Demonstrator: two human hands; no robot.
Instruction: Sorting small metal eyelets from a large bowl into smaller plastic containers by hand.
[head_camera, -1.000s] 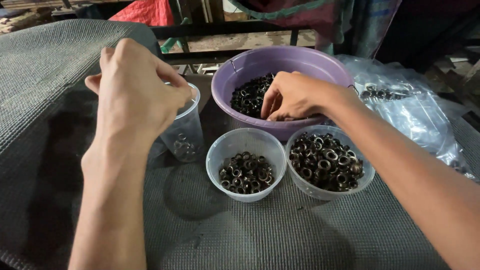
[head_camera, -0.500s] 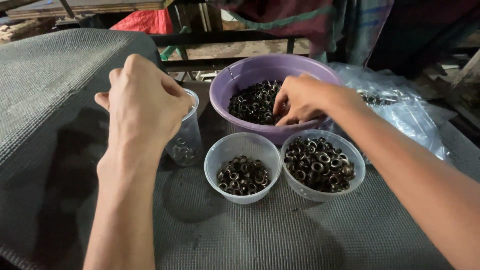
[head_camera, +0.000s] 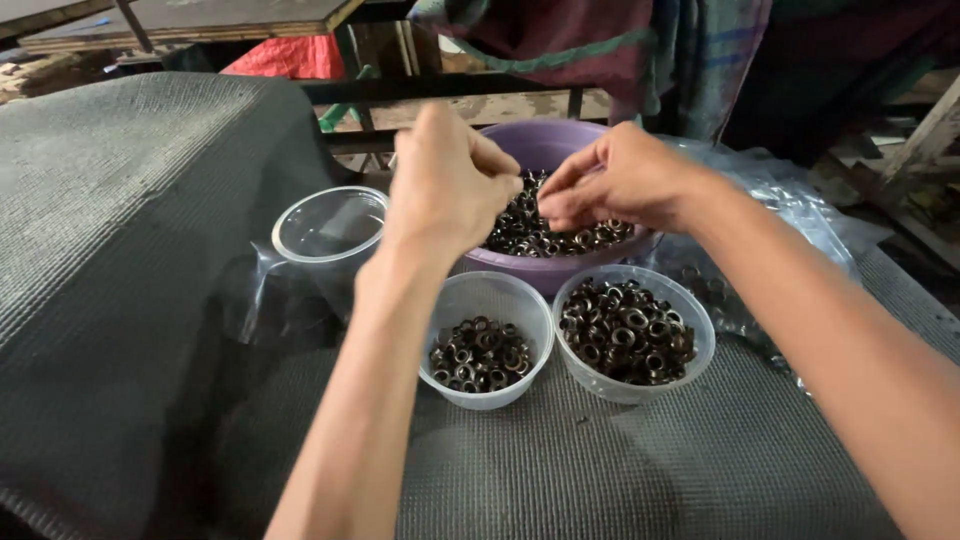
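Both my hands hover over a purple bowl (head_camera: 548, 146) full of small dark metal rings (head_camera: 530, 232). My left hand (head_camera: 446, 185) has its fingers pinched together, and nothing shows between them. My right hand (head_camera: 622, 180) faces it, thumb and fingertips pinched on a small ring, and the two hands' fingertips almost touch. In front of the bowl stand two clear plastic bowls (head_camera: 486, 300) (head_camera: 690, 320), each holding more of the rings. A clear plastic cup (head_camera: 328, 228) stands to the left of my left hand.
The things rest on a grey mesh mat (head_camera: 620, 470) that rises in a fold at the left (head_camera: 130, 200). A crumpled clear plastic bag (head_camera: 785, 215) with some rings lies behind my right forearm. Wooden boards and cloth fill the background.
My left hand has moved right, from above the clear cup to over the purple bowl. My right hand has lifted out of the bowl to meet it.
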